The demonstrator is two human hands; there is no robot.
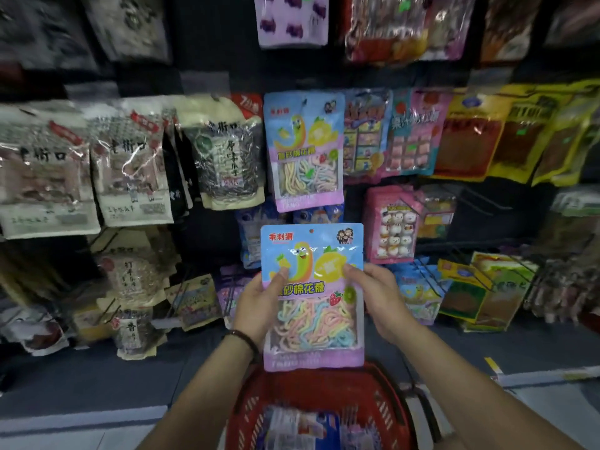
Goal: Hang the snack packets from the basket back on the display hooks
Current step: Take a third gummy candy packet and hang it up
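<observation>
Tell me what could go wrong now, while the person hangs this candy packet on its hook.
The hole in the held packet is small, and the left hand and right hand hold it mid-height, so the top may bend and fail to thread. Pushing it on might also knock off the matching packet hanging above.

held packet (312,251): held upright between left grip (259,303) and right grip (381,300), before the display wall.
hung packet (304,147): hung on the wall directly above the held packet.
basket (324,389): set below the held packet; loose packets (292,423) are contained within.
</observation>
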